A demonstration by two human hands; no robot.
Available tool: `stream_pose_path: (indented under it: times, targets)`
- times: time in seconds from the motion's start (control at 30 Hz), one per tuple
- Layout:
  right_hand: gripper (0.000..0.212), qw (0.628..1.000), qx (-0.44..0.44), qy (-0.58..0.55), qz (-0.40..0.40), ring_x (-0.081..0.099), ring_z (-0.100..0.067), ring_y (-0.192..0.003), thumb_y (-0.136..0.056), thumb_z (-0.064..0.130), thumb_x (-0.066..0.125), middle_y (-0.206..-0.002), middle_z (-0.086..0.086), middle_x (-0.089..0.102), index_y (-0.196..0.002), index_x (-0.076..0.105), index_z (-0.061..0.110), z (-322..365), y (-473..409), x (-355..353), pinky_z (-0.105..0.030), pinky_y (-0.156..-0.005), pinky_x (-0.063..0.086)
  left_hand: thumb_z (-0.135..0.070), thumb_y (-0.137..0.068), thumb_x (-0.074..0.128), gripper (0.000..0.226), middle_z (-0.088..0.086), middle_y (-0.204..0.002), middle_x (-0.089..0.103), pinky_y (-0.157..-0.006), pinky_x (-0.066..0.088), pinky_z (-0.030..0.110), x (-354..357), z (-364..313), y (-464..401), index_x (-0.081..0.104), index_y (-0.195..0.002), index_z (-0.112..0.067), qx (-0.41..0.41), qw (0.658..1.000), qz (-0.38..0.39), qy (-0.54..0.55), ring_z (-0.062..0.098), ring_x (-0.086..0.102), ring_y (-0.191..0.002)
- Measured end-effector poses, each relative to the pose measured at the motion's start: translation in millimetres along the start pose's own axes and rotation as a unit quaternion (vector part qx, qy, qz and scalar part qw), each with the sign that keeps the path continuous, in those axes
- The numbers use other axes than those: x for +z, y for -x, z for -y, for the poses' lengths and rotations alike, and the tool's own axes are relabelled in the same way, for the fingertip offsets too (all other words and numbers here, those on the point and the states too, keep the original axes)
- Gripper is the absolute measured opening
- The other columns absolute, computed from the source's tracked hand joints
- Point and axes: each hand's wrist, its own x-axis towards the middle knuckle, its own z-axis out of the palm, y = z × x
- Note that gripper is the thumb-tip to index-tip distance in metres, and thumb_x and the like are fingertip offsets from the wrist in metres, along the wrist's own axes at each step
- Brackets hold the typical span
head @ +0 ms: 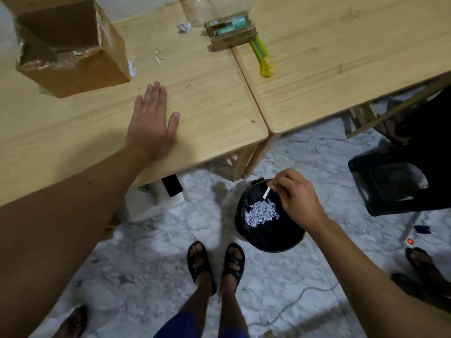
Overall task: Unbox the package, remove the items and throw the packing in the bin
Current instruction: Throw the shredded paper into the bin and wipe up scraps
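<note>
An opened cardboard box (66,45) stands at the back left of the wooden table (207,101). Small gold item boxes (229,32) with a teal piece lie further back near the table joint. A black-lined bin (268,230) sits on the floor below the table corner, with a heap of white shredded paper (262,213) inside. My right hand (297,196) hovers over the bin, fingertips pinching a small white paper strip (266,192). My left hand (152,125) lies flat and open on the table near its front edge.
A yellow-green utility knife (263,57) lies on the right table. Loose paper shreds (158,56) dot the tabletop by the box. A black stool (388,184) stands right of the bin, a power strip (410,241) and cable on the marble floor. Other people's feet show at the edges.
</note>
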Motion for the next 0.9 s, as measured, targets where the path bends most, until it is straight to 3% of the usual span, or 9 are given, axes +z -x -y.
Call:
stream_pose_path:
  times: [0.13,0.27,0.37,0.5,0.67,0.8,0.9]
  targets:
    - [0.01,0.995,0.093,-0.007,0.032,0.062,-0.023,-0.089,-0.089,0.008,0.077,-0.094,0.001,0.073,-0.095,0.079,0.016,-37.2,48.4,12.4,-0.044,-0.078,0.056,-0.042,-0.107,0.029,0.07,0.012,-0.174,0.006,-0.131,-0.001,0.042,1.0,-0.3,0.9,0.011,-0.164,-0.006,-0.004,1.0,-0.004,0.004,0.022,0.002,-0.162]
    - [0.01,0.991,0.13,-0.018,0.029,0.056,-0.012,-0.096,-0.084,0.007,0.082,-0.099,-0.001,0.076,-0.09,0.08,0.015,-45.0,68.8,20.3,-0.041,-0.087,0.051,-0.042,-0.107,0.029,0.07,0.012,-0.174,0.005,-0.131,-0.001,0.042,-0.3,-2.2,1.5,0.011,-0.164,-0.005,-0.006,1.0,-0.002,0.007,0.023,0.001,-0.162]
    - [0.01,0.988,0.152,-0.021,0.033,0.062,-0.019,-0.099,-0.085,0.01,0.082,-0.102,0.001,0.076,-0.092,0.08,0.017,-46.7,70.2,22.9,-0.037,-0.09,0.049,-0.043,-0.106,0.028,0.071,0.012,-0.174,0.006,-0.131,-0.001,0.042,0.2,-1.8,2.6,0.011,-0.164,-0.005,-0.004,1.0,-0.007,0.013,0.023,0.001,-0.162]
    - [0.013,0.985,0.169,-0.029,0.028,0.065,-0.023,-0.098,-0.085,0.009,0.081,-0.1,0.004,0.075,-0.094,0.079,0.019,-41.3,63.8,19.4,-0.042,-0.09,0.053,-0.044,-0.106,0.028,0.072,0.012,-0.174,0.006,-0.131,0.0,0.043,0.8,0.0,2.4,0.011,-0.164,-0.005,-0.003,1.0,-0.001,0.014,0.023,0.001,-0.162]
    - [0.008,0.988,0.138,-0.064,-0.02,0.068,-0.016,-0.093,-0.091,0.015,0.075,-0.094,0.009,0.073,-0.096,0.078,0.022,-11.3,31.6,2.9,-0.043,-0.082,0.058,-0.045,-0.104,0.029,0.073,0.011,-0.174,0.01,-0.132,0.002,0.042,2.2,-2.2,4.1,0.015,-0.164,-0.006,-0.006,1.0,-0.016,0.012,0.022,0.005,-0.162]
    - [0.007,0.989,0.061,-0.108,-0.084,0.068,-0.009,-0.089,-0.093,0.013,0.072,-0.091,0.009,0.072,-0.096,0.076,0.017,38.4,-25.0,-19.4,-0.032,-0.077,0.056,-0.047,-0.102,0.033,0.074,0.017,-0.168,0.029,-0.13,0.017,0.048,3.3,-2.4,9.2,0.031,-0.159,0.0,-0.001,0.999,-0.053,0.007,0.03,0.024,-0.158]
    - [0.01,0.986,-0.003,-0.132,-0.097,0.068,-0.01,-0.09,-0.092,0.009,0.074,-0.094,0.008,0.072,-0.101,0.076,0.014,70.1,-80.3,-27.8,-0.033,-0.077,0.056,-0.048,-0.101,0.043,0.075,0.021,-0.165,0.033,-0.127,0.024,0.051,1.1,2.4,10.5,0.037,-0.155,0.003,-0.008,0.997,-0.073,0.024,0.034,0.028,-0.156]
